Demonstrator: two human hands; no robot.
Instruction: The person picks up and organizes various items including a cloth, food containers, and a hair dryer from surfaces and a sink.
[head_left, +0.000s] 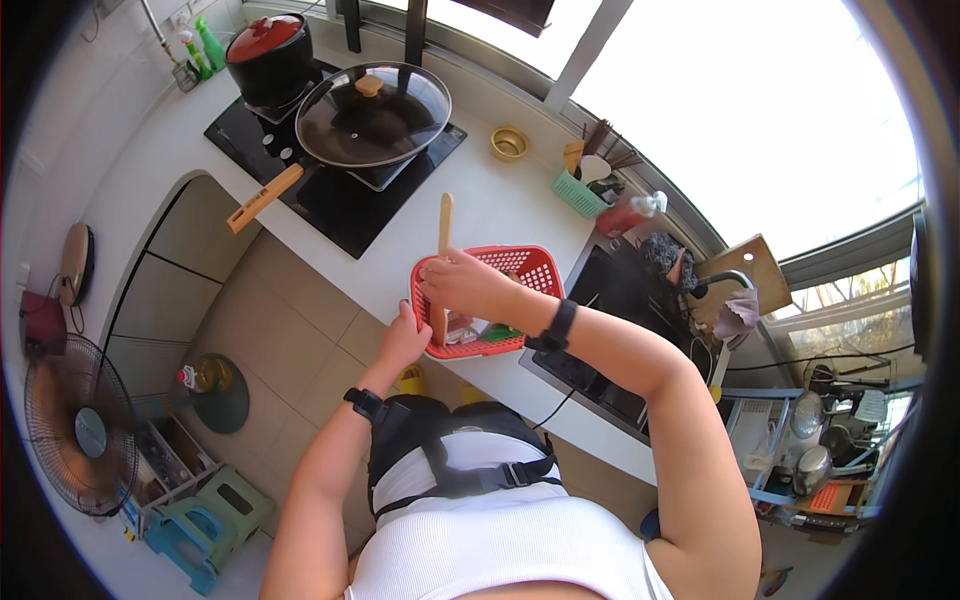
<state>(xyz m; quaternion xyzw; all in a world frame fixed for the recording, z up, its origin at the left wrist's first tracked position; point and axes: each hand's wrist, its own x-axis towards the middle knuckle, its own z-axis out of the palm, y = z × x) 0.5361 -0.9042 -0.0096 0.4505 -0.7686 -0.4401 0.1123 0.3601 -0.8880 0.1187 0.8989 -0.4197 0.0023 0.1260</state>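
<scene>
A red plastic basket with perforated walls sits on the white counter near its front edge. My left hand grips the basket's left side, thumb up by the rim. Over the basket's left part, my right hand is closed around a long wooden utensil. Its rounded end stands up above the fingers, and its lower part reaches down inside the basket. Small packets and a green item lie in the basket, partly hidden by my right hand and wrist.
Behind is a black cooktop with a glass-lidded pan and a red-lidded pot. A brass-coloured bowl, a green utensil basket and a red-liquid bottle stand along the window. A dark sink lies right; a fan stands left.
</scene>
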